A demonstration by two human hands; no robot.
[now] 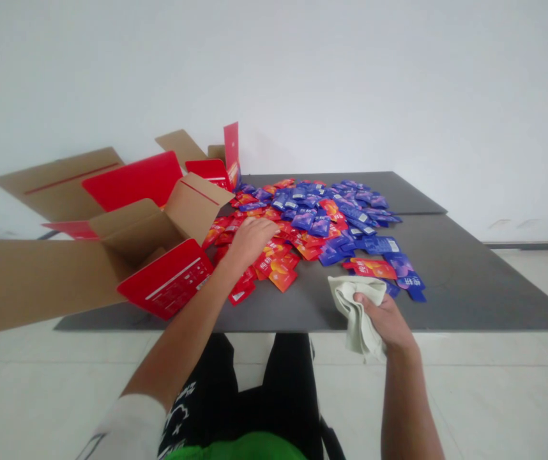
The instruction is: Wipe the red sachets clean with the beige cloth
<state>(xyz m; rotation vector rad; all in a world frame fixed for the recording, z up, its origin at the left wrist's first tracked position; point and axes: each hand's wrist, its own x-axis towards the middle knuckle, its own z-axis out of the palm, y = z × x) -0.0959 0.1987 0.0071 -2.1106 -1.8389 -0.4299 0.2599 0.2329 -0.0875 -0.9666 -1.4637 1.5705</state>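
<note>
Cloth, crumpled and off-white, hangs from the right hand, bunched in curled fingers in a narrow grip. Its long axis runs roughly near to far, with the lower end drooping past the near edge of the table and the top folded over toward the left. The left hand lies palm down and fairly wide open, its fingers pointing far and to the right, touching a spread of glossy red and orange sachets at the left of the pile. Blue and purple sachets fill the far right of the pile and mix with the red ones where they meet, and a few lie just beyond the cloth. All of them rest on a dark grey table top, with bare surface to the right. At the left, an open cardboard box with red-printed panels spreads its flaps wide and overlaps the table's left edge, and a tall red flap stands upright at its far corner. A white sleeve covers the left upper arm, and black printed trousers show below the table
</note>
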